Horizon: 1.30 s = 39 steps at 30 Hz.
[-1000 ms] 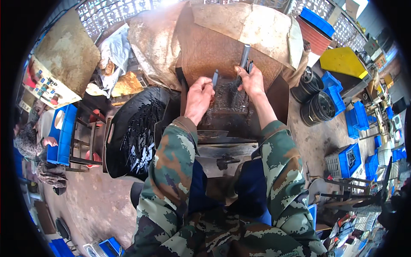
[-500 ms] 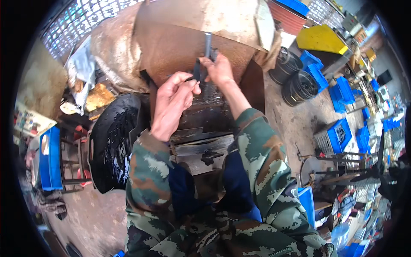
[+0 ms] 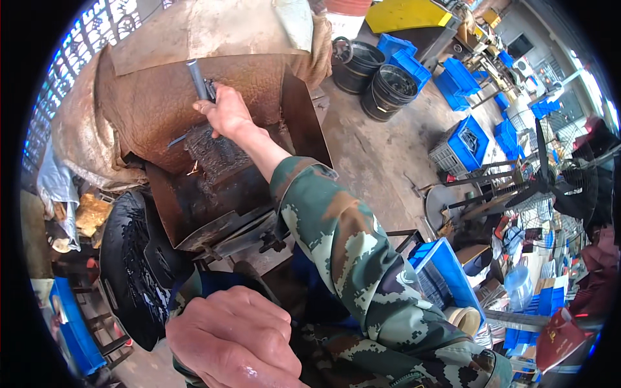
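Observation:
My right hand reaches forward into a rusty three-sided metal shield and grips a grey metal bar that stands nearly upright above a dark, scorched block. My left hand is drawn back close to the camera at the lower edge, its fingers curled into a fist; nothing shows in it. Both sleeves are camouflage cloth. A thin blue-grey strip lies on the shield's back wall, left of my right hand.
A black bin of dark metal pieces stands at the left. Blue crates and black tubs sit on the concrete floor at the right. Another blue crate is beside my right elbow. A standing fan is far right.
My left hand has let go near the bar and pulled back toward the camera. My right hand stays on the bar. The view has swung to the right and closer.

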Motion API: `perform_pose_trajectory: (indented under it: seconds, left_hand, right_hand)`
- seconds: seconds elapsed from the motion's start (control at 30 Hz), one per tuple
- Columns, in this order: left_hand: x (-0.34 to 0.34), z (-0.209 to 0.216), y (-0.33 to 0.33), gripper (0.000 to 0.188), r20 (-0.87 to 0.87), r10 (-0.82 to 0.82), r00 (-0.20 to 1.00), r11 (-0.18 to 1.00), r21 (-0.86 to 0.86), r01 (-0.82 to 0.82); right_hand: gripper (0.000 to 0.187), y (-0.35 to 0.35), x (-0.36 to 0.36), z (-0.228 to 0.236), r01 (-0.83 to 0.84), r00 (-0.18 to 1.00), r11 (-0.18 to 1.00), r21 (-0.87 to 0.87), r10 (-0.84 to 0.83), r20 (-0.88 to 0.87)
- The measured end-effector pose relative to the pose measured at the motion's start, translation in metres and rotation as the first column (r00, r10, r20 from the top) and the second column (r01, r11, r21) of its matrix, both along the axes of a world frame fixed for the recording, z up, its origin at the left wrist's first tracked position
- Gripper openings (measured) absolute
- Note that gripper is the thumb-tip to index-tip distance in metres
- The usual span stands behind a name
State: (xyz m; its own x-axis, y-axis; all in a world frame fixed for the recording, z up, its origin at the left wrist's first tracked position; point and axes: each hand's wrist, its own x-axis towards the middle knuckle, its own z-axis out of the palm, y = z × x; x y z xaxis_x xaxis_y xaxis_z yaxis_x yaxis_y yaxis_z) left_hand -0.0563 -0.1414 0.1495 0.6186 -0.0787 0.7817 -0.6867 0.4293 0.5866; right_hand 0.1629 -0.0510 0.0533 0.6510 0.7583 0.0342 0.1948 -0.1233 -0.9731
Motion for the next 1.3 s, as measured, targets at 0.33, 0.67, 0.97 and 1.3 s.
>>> perform_pose_trajectory:
  seconds: [0.33, 0.67, 0.97, 1.3]
  left_hand:
    - [-0.003, -0.009, -0.019, 0.014, -0.144, 0.123, 0.982, 0.981, -0.131, -0.142]
    - [-0.004, -0.015, -0.014, 0.013, -0.142, 0.059, 0.988, 0.991, -0.111, -0.075]
    - [0.007, -0.020, -0.006, 0.010, -0.044, 0.008, 0.999, 0.999, -0.048, -0.011]
    - [0.006, -0.055, 0.025, 0.017, -0.600, 0.625, 0.499, 0.683, 0.110, -0.722]
  right_hand:
    - [0.025, -0.003, 0.003, 0.001, -0.027, 0.999, 1.000, 0.000, 0.027, -0.028]
    - [0.028, 0.001, 0.000, 0.000, -0.010, 0.999, 1.000, 0.017, 0.011, -0.044]
    - [0.028, -0.002, 0.007, -0.003, -0.009, 0.999, 1.000, 0.017, 0.010, -0.034]
    - [0.033, 0.015, -0.006, -0.020, -0.134, 0.991, 0.990, 0.043, 0.134, -0.002]
